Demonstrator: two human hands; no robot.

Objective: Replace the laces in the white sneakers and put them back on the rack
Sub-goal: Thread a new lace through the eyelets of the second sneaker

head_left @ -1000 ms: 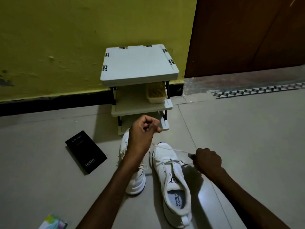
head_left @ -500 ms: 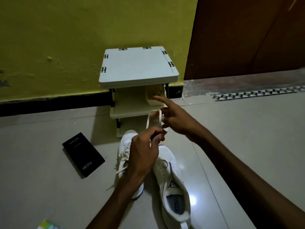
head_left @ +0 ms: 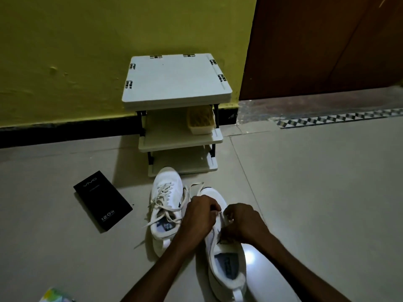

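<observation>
1. Threading the lace (head_left: 195,185) at the right sneaker's (head_left: 226,264) eyelets, pinched it in left hand (head_left: 199,214) and right hand (head_left: 242,223), fingers curled over the tongue.
2. Called, by judgement, for short, taut pulls and even ends.
3. Touched the laced left sneaker (head_left: 166,192); lay well apart from the black phone box (head_left: 102,200).
4. Faced the rack (head_left: 176,79) just beyond, with wide tile floor (head_left: 316,192) rightward.

The left hand (head_left: 199,214) and right hand (head_left: 242,223) seemingly pinch a lace (head_left: 194,187) over the nearer sneaker (head_left: 226,265).
</observation>
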